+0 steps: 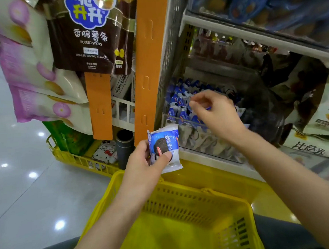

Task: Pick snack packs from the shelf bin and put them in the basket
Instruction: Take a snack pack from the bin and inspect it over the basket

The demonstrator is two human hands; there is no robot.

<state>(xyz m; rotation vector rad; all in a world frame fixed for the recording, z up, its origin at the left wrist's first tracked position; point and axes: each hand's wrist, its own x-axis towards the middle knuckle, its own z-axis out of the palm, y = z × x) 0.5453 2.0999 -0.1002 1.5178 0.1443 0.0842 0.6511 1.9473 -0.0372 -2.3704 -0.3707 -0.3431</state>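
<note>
Gripping 1 blue-white cookie snack pack point(164, 148), left hand point(143, 162), above yellow basket point(187, 206)

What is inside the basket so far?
No packs show on the basket floor. The left hand holds one pack above its far rim. The left forearm covers part of the left side, and the near end is out of frame.

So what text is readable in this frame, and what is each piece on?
"升升": blue logo on the brown hanging bag.
"香脆薯条": same bag.
"POTATO STICKS": same bag.
"GRILLED WAGYU FLAVO", end cut off: same bag.
"比萨卷", probably: pale pack at lower right.
Snack pack in the left hand: print blurred.
Packs in the shelf bin: too small.
</note>
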